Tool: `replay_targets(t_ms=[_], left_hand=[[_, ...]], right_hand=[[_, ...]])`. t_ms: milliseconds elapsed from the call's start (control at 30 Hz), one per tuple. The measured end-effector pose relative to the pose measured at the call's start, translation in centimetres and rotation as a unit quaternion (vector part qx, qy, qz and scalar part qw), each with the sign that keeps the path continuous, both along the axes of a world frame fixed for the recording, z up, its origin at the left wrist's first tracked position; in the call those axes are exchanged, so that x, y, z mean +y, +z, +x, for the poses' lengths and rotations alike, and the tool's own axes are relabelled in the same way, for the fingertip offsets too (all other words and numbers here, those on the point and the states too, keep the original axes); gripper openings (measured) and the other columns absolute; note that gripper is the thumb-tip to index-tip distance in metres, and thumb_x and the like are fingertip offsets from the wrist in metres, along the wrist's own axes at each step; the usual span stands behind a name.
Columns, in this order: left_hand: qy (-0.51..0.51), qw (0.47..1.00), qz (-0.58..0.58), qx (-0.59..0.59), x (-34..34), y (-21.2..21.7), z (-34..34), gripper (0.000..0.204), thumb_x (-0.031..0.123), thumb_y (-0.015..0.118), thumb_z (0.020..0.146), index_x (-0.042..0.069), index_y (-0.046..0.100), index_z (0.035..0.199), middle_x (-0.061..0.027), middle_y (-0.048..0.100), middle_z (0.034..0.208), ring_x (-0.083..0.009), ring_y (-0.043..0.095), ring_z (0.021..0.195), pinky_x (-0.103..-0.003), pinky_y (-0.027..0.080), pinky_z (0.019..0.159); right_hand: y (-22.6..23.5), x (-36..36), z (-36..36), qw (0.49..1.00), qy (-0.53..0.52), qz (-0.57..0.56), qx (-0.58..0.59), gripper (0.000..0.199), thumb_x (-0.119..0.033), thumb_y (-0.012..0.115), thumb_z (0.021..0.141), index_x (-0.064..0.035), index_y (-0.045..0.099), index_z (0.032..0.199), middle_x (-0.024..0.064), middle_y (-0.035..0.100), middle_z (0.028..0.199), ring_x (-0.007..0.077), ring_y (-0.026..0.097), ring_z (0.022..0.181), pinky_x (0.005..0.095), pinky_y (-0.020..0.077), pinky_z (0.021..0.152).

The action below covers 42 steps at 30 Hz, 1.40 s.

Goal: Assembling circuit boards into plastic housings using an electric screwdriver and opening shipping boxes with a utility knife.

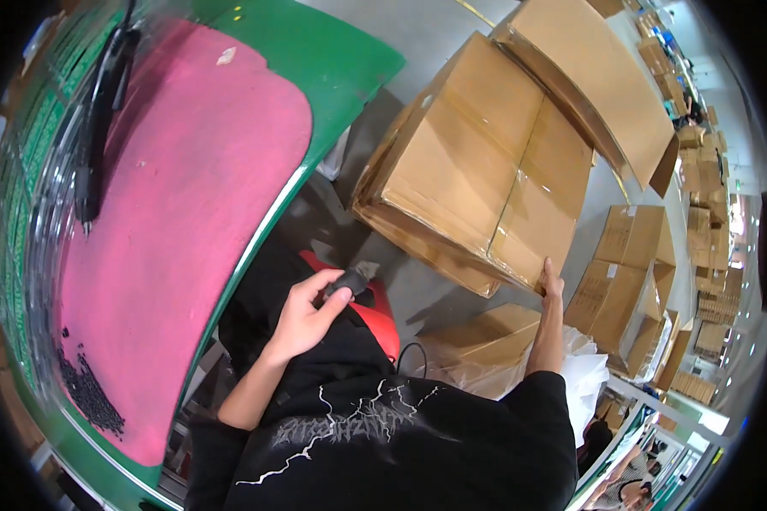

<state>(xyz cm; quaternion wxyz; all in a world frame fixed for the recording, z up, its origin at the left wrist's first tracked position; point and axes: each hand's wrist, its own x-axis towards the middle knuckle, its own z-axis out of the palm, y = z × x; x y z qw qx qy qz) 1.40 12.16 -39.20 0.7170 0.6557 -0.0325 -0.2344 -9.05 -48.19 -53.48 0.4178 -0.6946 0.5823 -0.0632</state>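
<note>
My left hand [308, 312] is closed round a small black rounded object [346, 284], held between thumb and fingers in front of my body; its exact kind I cannot make out. With my right arm stretched out, my right hand [553, 279] grips the near right corner of a large brown cardboard box [477, 136]. The box's top flaps are closed, with clear tape along the seam. Most of the right hand's fingers are hidden at the box's edge. Something red [373, 319] shows just below the left hand.
A green table [341, 51] with a pink mat [204, 153] stands on the left. A black electric screwdriver [94, 162] hangs over it, and small black parts [92, 396] lie on the mat. More cardboard boxes [614, 289] stand on the right, near clear plastic [584, 366].
</note>
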Motion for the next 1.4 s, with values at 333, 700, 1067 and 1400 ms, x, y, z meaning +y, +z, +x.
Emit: replay_targets(t_ms=[333, 700, 1067, 1400], left_hand=[[-0.033, 0.997, -0.044, 0.052, -5.1, -1.8, 4.8, 0.021, 0.017, 0.051, 0.099, -0.001, 0.055, 0.11, -0.0019, 0.061, 0.082, -0.0075, 0.051, 0.072, -0.023, 0.044, 0.069], [-0.101, 0.992, 0.023, -0.076, -16.6, -5.8, 2.9, 0.024, 0.007, 0.054, 0.094, 0.0, 0.04, 0.112, -0.0147, 0.061, 0.102, -0.0257, 0.062, 0.092, -0.034, 0.049, 0.078], [-0.121, 0.985, 0.097, -0.079, -7.1, -7.2, 4.3, 0.03, 0.016, 0.053, 0.094, 0.001, 0.05, 0.12, -0.0105, 0.057, 0.096, -0.0195, 0.057, 0.084, -0.032, 0.047, 0.077], [-0.015, 0.997, 0.055, -0.058, -2.8, -7.4, 1.4, 0.015, 0.008, 0.055, 0.092, 0.001, 0.06, 0.103, -0.0091, 0.061, 0.091, -0.0162, 0.06, 0.08, -0.029, 0.048, 0.07]], right_hand=[[-4.6, 7.4, -4.3, 0.992, 0.034, -0.114, 0.036, 0.087, -0.06, 0.074, 0.07, 0.0151, 0.057, 0.11, 0.0314, 0.062, 0.11, 0.0389, 0.061, 0.106, 0.0452, 0.0467, 0.094], [7.8, 32.7, 6.4, 0.834, 0.203, 0.407, -0.312, 0.047, -0.032, 0.04, 0.103, 0.0009, 0.038, 0.138, 0.0094, 0.049, 0.133, 0.0187, 0.043, 0.126, 0.0345, 0.0317, 0.106], [4.9, 5.4, 31.1, 0.812, -0.247, 0.169, -0.501, 0.026, -0.04, 0.051, 0.088, -0.0145, 0.046, 0.093, 0.0065, 0.05, 0.085, 0.0245, 0.053, 0.077, 0.0415, 0.0489, 0.062], [38.7, -1.4, 39.1, 0.658, 0.428, 0.237, -0.572, 0.058, -0.04, 0.055, 0.093, 0.0003, 0.041, 0.132, 0.0129, 0.037, 0.148, 0.0362, 0.026, 0.14, 0.0548, 0.0235, 0.114]])
